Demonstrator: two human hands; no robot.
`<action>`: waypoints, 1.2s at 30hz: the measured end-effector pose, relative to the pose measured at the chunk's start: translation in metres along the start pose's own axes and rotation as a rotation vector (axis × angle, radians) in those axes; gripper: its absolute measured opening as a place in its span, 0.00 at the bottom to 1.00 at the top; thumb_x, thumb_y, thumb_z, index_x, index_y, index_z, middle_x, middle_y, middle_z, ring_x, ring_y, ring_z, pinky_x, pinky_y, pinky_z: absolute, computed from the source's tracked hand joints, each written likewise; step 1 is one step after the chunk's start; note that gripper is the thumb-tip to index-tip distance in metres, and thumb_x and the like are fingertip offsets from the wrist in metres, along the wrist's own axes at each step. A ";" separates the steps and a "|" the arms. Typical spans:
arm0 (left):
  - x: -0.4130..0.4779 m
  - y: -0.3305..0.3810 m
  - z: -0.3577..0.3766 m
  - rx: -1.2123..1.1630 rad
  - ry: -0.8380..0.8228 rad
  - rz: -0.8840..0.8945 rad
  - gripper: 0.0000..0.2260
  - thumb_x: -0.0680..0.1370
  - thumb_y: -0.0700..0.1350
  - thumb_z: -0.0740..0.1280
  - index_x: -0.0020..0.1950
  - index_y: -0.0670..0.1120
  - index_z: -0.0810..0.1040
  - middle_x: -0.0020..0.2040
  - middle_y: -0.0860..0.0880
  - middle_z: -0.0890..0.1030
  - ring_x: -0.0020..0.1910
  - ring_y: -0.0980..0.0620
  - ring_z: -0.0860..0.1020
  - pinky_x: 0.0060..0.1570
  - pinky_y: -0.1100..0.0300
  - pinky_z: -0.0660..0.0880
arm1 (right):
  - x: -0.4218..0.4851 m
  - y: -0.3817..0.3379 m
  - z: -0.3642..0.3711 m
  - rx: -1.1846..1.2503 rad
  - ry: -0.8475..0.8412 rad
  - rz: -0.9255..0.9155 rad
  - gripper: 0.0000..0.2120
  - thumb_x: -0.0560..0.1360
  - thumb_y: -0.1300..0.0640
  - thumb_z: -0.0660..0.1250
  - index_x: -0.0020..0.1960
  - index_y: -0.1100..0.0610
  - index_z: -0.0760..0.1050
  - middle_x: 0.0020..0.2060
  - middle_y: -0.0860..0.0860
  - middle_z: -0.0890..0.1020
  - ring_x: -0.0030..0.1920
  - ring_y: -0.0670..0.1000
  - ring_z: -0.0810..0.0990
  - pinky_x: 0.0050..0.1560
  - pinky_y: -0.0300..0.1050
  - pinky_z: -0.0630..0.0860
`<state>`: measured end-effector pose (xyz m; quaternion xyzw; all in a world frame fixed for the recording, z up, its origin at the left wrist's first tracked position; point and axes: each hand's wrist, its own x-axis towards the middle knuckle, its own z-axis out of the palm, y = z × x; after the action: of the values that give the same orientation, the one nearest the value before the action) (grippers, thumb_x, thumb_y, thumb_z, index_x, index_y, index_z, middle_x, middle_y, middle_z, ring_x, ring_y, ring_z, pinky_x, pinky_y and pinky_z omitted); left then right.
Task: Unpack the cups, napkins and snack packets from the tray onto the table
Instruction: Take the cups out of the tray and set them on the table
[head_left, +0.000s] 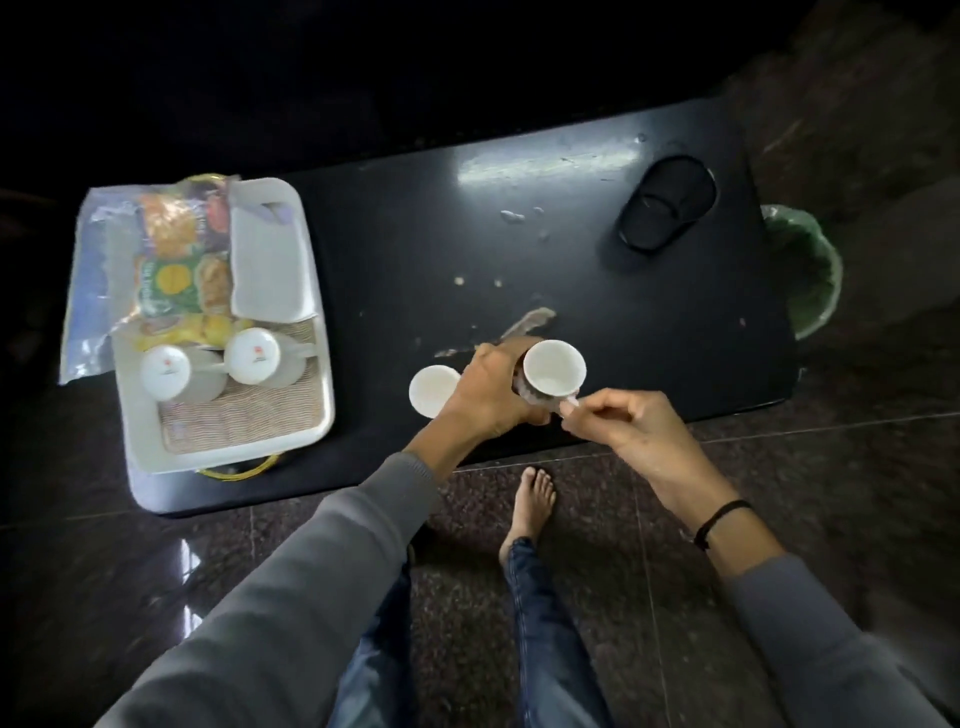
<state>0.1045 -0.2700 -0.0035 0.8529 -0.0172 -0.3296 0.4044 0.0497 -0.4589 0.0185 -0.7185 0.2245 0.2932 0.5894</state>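
The left hand covers the side of one cup and part of another. Snack packets' print is too blurry to read. Frame's top is pitch dark.

No text is legible: the snack packets and upturned cups carry only blurred marks.
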 end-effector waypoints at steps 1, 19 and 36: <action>0.007 0.001 0.008 0.032 0.011 0.012 0.37 0.65 0.42 0.82 0.72 0.50 0.74 0.65 0.50 0.80 0.66 0.45 0.73 0.66 0.53 0.70 | 0.004 0.008 -0.002 -0.040 0.023 -0.007 0.06 0.74 0.51 0.77 0.46 0.54 0.87 0.41 0.48 0.89 0.48 0.46 0.87 0.53 0.38 0.79; 0.030 -0.011 0.037 0.085 0.139 0.048 0.33 0.70 0.41 0.80 0.73 0.50 0.74 0.66 0.49 0.80 0.67 0.47 0.72 0.62 0.45 0.76 | 0.047 0.063 0.003 -0.012 0.111 0.005 0.08 0.71 0.50 0.79 0.47 0.52 0.87 0.42 0.43 0.89 0.46 0.38 0.86 0.44 0.27 0.77; -0.039 -0.017 -0.040 0.114 0.238 0.013 0.29 0.74 0.44 0.76 0.74 0.54 0.71 0.70 0.52 0.76 0.69 0.51 0.72 0.63 0.50 0.76 | 0.014 -0.039 0.053 -0.503 0.231 -0.173 0.13 0.71 0.49 0.79 0.47 0.57 0.83 0.38 0.46 0.84 0.40 0.38 0.81 0.37 0.21 0.72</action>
<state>0.0931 -0.2200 0.0240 0.9075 0.0066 -0.2222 0.3565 0.0775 -0.3988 0.0298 -0.8872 0.1481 0.2045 0.3862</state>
